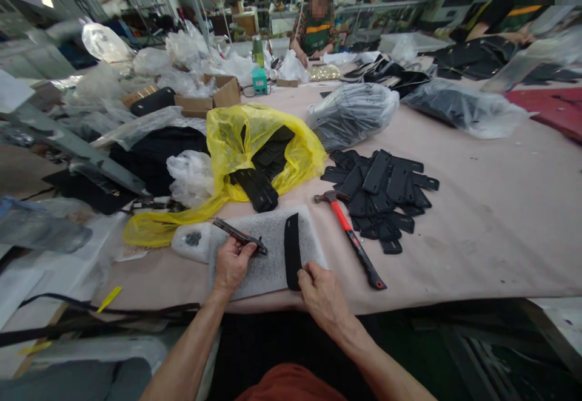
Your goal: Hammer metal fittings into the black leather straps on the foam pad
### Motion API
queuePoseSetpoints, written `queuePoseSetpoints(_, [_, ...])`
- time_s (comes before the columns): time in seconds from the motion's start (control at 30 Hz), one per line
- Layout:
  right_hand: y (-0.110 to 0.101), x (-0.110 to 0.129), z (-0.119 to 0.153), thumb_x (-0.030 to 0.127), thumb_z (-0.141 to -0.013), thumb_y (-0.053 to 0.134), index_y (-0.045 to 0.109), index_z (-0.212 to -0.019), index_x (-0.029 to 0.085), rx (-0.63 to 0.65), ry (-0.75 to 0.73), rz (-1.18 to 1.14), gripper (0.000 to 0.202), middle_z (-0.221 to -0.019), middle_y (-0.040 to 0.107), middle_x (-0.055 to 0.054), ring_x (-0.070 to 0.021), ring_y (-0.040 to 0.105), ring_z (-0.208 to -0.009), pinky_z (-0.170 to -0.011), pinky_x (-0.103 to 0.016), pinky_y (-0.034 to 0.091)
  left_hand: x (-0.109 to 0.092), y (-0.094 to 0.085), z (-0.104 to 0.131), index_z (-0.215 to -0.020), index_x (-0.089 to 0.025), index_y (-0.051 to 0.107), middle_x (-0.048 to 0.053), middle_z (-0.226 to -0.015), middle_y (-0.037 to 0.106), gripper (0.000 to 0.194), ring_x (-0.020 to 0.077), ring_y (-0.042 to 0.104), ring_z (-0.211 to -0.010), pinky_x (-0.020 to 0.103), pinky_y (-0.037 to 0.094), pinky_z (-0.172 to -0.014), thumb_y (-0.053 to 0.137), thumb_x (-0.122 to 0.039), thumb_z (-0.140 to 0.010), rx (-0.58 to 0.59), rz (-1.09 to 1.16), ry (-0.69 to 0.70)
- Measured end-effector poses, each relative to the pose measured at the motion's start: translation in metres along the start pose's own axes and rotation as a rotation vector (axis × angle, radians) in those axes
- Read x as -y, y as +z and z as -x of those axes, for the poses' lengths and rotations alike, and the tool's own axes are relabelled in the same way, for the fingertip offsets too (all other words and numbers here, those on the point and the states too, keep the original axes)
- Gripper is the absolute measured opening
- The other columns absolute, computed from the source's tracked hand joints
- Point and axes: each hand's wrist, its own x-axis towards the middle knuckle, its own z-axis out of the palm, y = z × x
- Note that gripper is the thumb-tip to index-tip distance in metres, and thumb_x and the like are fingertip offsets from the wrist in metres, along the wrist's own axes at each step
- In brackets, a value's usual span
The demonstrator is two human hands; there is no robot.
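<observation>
My left hand (233,261) is closed around a narrow, dark bar-like tool (239,235) with a metallic edge, held slantwise above a speckled grey-white board (268,276). I cannot make out its exact kind. On the board's right side lies a slightly curved black strip (292,249) with a small slot near its far end. The fingers of my right hand (318,286) pinch the strip's near end. To the right of that hand a claw hammer (350,237) with a red and black handle rests on the table. Past it is a heap of similar black pieces (386,188).
A yellow plastic bag (291,173) holding black pieces stands open behind the board. A white block (191,240) touches the board's left side. Clear bags (354,110), a cardboard box (222,93) and a green bottle (257,52) are farther back. Other people work across the table (482,207).
</observation>
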Motion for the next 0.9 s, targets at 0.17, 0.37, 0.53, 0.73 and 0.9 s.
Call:
queuePoseSetpoints(0.17, [0.005, -0.009, -0.011, 0.035, -0.088, 0.04, 0.051, -0.074, 0.021, 0.042, 0.121, -0.213, 0.022, -0.055, 0.054, 0.002, -0.014, 0.056, -0.05, -0.052, -0.025, 0.035, 0.002, -0.001, 0.0, -0.097, -0.015, 0.06, 0.005, -0.081, 0.073, 0.03, 0.0208, 0.071, -0.076, 0.03, 0.057, -0.071, 0.068, -0.033, -0.075, 0.023, 0.004, -0.002])
queuePoseSetpoints(0.37, [0.018, -0.016, -0.009, 0.044, -0.085, 0.046, 0.055, -0.082, 0.019, 0.0, 0.239, -0.45, 0.026, -0.057, 0.056, 0.003, -0.0138, 0.055, -0.045, -0.045, -0.023, 0.039, 0.004, -0.002, 0.0, -0.097, -0.016, 0.061, 0.004, -0.083, 0.073, 0.028, 0.0204, 0.071, -0.077, 0.029, 0.056, -0.071, 0.068, -0.032, -0.076, 0.028, -0.006, 0.007])
queuePoseSetpoints(0.53, [0.01, -0.018, -0.015, 0.041, -0.088, 0.044, 0.061, -0.082, 0.019, -0.056, 0.152, -0.307, 0.029, -0.06, 0.062, -0.001, -0.0155, 0.057, -0.049, -0.047, -0.025, 0.038, 0.004, -0.002, 0.0, -0.097, -0.016, 0.06, 0.004, -0.082, 0.073, 0.028, 0.0205, 0.071, -0.076, 0.029, 0.056, -0.069, 0.068, -0.032, -0.075, 0.032, 0.036, -0.004])
queuePoseSetpoints(0.73, [0.004, -0.009, -0.018, 0.024, -0.092, 0.043, 0.066, -0.09, 0.017, -0.409, -0.227, 0.222, 0.024, -0.072, 0.066, -0.006, -0.0186, 0.059, -0.066, -0.063, -0.03, 0.035, 0.005, -0.002, 0.0, -0.095, -0.016, 0.061, 0.005, -0.083, 0.074, 0.026, 0.0207, 0.071, -0.077, 0.029, 0.057, -0.071, 0.068, -0.032, -0.076, 0.035, 0.025, 0.002])
queuePoseSetpoints(0.9, [0.018, 0.005, -0.016, 0.014, -0.092, 0.044, 0.065, -0.087, 0.016, -0.419, -0.487, 0.405, 0.021, -0.068, 0.057, -0.004, -0.018, 0.05, -0.065, -0.066, -0.033, 0.031, 0.0, -0.001, -0.001, -0.095, -0.015, 0.061, 0.005, -0.081, 0.074, 0.028, 0.0208, 0.071, -0.075, 0.03, 0.057, -0.07, 0.069, -0.032, -0.074, 0.018, 0.06, -0.019])
